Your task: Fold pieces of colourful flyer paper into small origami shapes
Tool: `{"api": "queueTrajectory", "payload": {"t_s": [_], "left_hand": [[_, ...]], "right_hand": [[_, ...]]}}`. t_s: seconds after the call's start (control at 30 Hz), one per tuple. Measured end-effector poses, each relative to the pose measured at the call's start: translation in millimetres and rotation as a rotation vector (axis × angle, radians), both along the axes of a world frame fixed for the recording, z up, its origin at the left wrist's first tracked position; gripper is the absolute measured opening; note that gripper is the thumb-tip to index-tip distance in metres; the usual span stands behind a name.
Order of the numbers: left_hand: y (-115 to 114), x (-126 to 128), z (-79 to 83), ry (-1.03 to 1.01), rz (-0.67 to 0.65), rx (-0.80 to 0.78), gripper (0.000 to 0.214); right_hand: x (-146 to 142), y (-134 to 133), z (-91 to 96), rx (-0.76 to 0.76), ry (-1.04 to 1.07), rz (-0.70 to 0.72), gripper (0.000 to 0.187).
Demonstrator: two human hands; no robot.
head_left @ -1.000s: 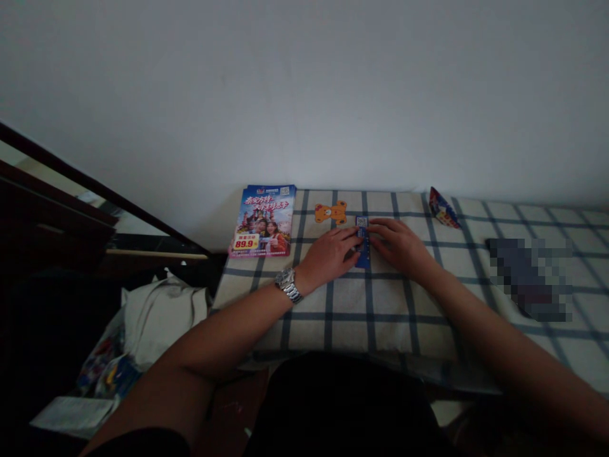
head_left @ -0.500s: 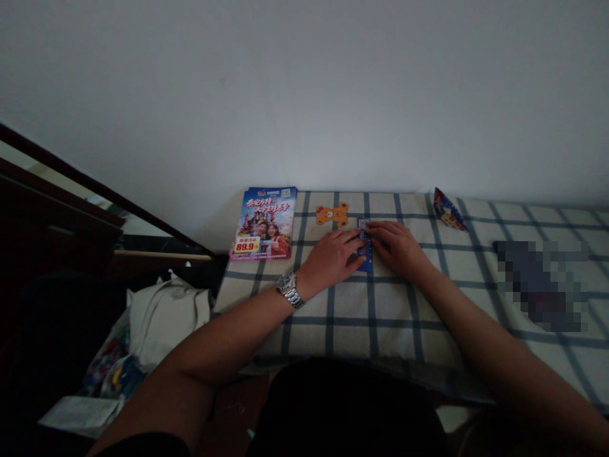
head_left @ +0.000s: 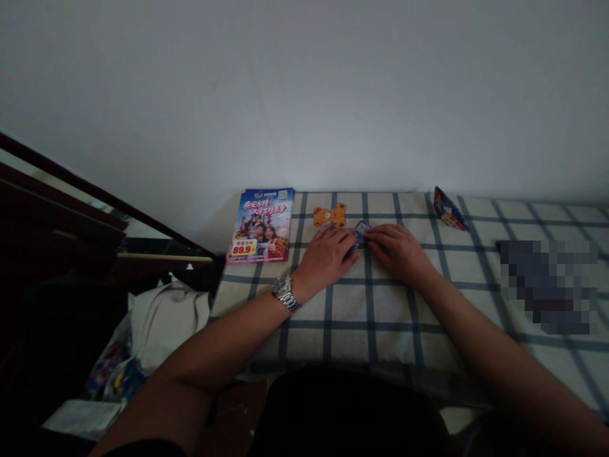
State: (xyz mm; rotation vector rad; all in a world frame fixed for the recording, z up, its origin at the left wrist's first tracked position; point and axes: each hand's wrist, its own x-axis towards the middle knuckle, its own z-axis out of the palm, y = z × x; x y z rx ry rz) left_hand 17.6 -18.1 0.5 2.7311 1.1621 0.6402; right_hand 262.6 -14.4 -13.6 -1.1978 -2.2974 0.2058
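A small folded blue paper [head_left: 362, 227], with a QR code at its top corner, lies tilted on the checked cloth between my hands. It looks like a folded flyer. My left hand [head_left: 329, 252], with a metal watch on the wrist, has its fingers curled over the paper's left part and hides much of it. From the other side, my right hand [head_left: 397, 252] pinches the edge near the QR code with thumb and fingers. An orange bear figure [head_left: 330, 215] lies flat just beyond my left hand.
A stack of printed flyers [head_left: 261, 225] sits at the left by the wall. On the right stands a folded paper shape [head_left: 448, 211], and nearer is a blurred-out dark object [head_left: 542, 285]. A white bag [head_left: 166, 317] is below the left edge of the checked cloth [head_left: 349, 343].
The blue paper has turned from upright to slanted, its top leaning right. Both hands have shifted slightly left with it, and more of the paper is covered.
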Motion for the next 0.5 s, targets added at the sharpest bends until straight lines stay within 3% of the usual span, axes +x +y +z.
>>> {"api": "queueTrajectory", "payload": {"t_s": [0.5], "left_hand": [[4.7, -6.0, -4.7, 0.020, -0.080, 0.001, 0.032]], "right_hand": [[-0.8, -1.3, 2.5, 0.020, -0.035, -0.060, 0.031]]}}
